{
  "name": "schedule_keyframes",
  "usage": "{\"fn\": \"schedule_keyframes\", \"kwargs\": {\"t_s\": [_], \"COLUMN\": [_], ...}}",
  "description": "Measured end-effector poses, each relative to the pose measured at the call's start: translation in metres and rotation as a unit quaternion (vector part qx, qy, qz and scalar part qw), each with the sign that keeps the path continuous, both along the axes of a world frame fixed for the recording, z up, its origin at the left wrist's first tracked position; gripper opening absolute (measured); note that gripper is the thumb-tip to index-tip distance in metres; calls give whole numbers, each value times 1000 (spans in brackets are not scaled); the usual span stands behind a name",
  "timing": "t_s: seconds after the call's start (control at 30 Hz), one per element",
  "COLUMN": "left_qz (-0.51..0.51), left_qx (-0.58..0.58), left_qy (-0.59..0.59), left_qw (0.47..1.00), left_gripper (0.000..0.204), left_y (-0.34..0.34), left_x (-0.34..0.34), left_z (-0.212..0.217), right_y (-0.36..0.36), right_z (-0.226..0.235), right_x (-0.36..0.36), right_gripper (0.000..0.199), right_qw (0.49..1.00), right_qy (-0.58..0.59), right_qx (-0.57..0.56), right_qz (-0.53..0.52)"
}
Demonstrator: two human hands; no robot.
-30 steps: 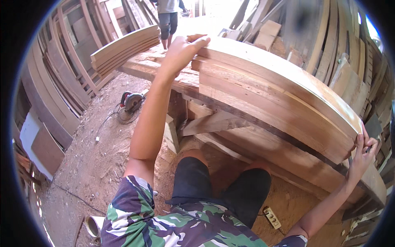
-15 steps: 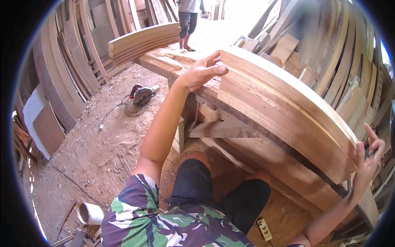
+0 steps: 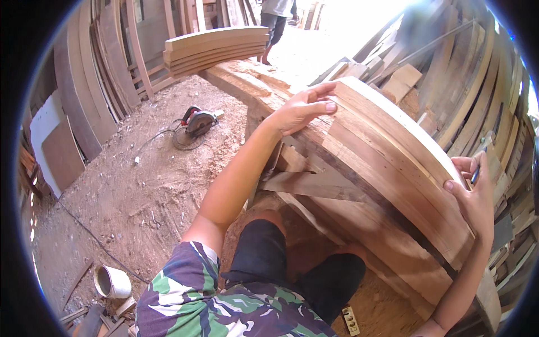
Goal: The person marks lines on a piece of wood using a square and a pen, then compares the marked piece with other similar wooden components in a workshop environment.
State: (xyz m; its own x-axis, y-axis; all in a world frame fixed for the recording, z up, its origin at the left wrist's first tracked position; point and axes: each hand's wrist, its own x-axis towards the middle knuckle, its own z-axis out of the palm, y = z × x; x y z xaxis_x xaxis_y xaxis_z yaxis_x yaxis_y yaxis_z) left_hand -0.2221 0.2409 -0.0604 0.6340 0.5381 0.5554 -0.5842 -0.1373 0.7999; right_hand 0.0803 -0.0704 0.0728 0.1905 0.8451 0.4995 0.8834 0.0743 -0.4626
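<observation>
A stack of wooden planks (image 3: 387, 137) lies on the long timber bench in front of me, the upper one with a bright top edge. My left hand (image 3: 306, 109) grips the left end of the upper plank, its thumb on the near face and its fingers behind. Toward the other end, my right hand (image 3: 473, 194) has its thumb on the plank's near side and fingers over the top edge. A thin dark pen-like stick (image 3: 475, 175) pokes out between the right fingers; its kind is not clear.
More stacked planks (image 3: 216, 49) rest at the bench's far end. A circular saw (image 3: 197, 122) with its cord lies on the sawdust-covered floor. There are a white bucket (image 3: 114, 282), a power strip (image 3: 350, 320), leaning timber (image 3: 488, 84) and a standing person (image 3: 275, 25).
My right hand has come left from the plank's right end, where its fingers were spread, and now holds the edge. The left hand stays at the left end; the whole view has shifted.
</observation>
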Motion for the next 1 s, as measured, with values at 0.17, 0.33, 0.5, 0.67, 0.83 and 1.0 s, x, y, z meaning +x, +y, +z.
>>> {"fn": "schedule_keyframes", "kwargs": {"t_s": [0.17,0.33,0.5,0.67,0.83,1.0], "left_qz": [20,9,13,36,-14,109], "left_qx": [9,25,59,32,3,-25], "left_qy": [0,3,-11,-1,-35,6], "left_qw": [1000,1000,998,999,999,994], "left_gripper": [90,88,89,85,80,91], "left_y": [9,13,14,14,14,19], "left_x": [-2,6,3,-1,8,11], "left_z": [-8,-11,-8,-12,-8,-17], "right_y": [2,-8,-12,-6,-15,-29], "right_z": [0,-1,-6,1,8,21], "right_x": [1,-1,-2,-5,-7,-4], "right_gripper": [51,52,53,57,58,58], "right_qw": [1000,999,998,999,999,998], "right_qy": [-28,34,58,25,-22,-51], "right_qx": [3,0,24,6,-18,-8], "right_qz": [5,7,30,26,-24,-24]}}
